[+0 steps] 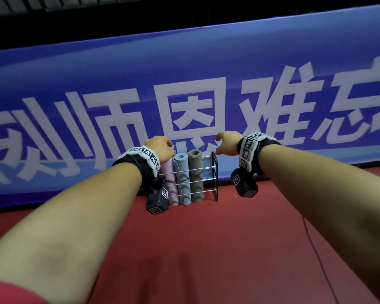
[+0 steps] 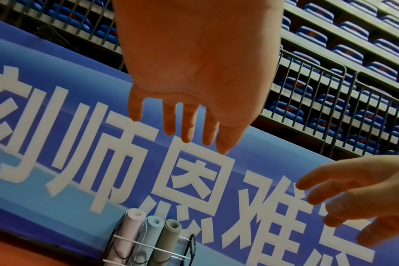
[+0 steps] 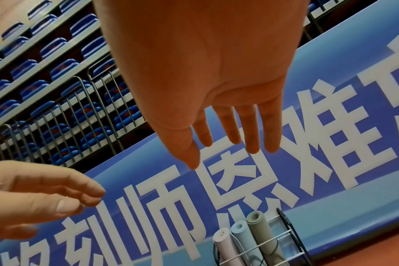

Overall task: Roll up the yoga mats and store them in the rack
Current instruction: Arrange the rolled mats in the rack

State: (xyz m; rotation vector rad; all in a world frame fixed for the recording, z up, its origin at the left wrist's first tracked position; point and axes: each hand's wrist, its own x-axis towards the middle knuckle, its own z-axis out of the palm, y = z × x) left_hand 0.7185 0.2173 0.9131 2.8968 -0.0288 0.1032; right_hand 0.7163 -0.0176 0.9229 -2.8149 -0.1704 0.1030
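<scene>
Three rolled mats stand upright side by side in a black wire rack (image 1: 215,176) against the banner: a pink mat (image 1: 171,194), a light blue mat (image 1: 181,172) and a grey-green mat (image 1: 195,172). My left hand (image 1: 162,148) hovers in front of the pink mat's top, fingers relaxed and empty. My right hand (image 1: 227,143) hangs near the rack's right end, also empty. The left wrist view shows the left hand (image 2: 185,129) spread above the rack (image 2: 191,246). Seen from the right wrist, the right hand (image 3: 228,129) has straight fingers above the grey-green mat (image 3: 262,232).
A long blue banner (image 1: 119,73) with large white characters runs behind the rack. The floor (image 1: 206,238) is red, with a thin dark cable (image 1: 316,260) lying on it at the right. Railings and rows of blue seats (image 2: 330,90) rise behind the banner.
</scene>
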